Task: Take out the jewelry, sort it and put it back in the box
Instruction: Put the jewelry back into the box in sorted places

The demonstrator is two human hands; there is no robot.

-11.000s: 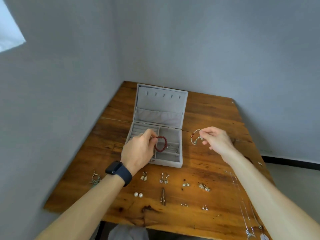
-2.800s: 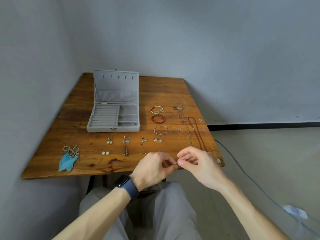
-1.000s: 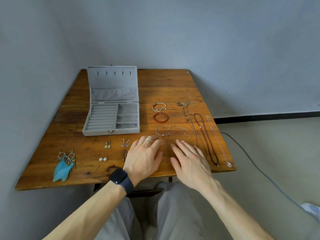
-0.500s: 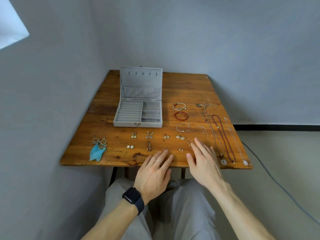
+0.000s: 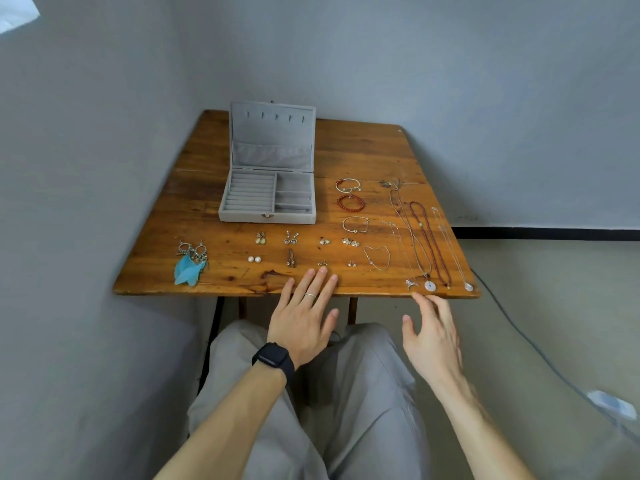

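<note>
The grey jewelry box [image 5: 266, 216] stands open on the wooden table [image 5: 346, 157], its compartments bare. Jewelry lies sorted on the table: blue feather earrings [image 5: 189, 263] at the left, several small earring pairs [image 5: 291, 238] in rows before the box, bracelets including a red bead one [image 5: 351, 202] to its right, and several necklaces [image 5: 424, 237] along the right side. My left hand [image 5: 304, 315] lies flat with straight fingers, fingertips over the table's front edge, holding nothing. My right hand [image 5: 431, 336] hovers open just below the front right edge, also holding nothing.
Grey walls close in on the table at the left and behind. My lap in grey trousers [image 5: 311, 393] is under the front edge. A cable [image 5: 519, 336] runs across the floor at the right.
Both hands have drawn back from the table toward my lap; the right hand has left the tabletop. The view has pulled back. A thin chain now shows where the right hand lay.
</note>
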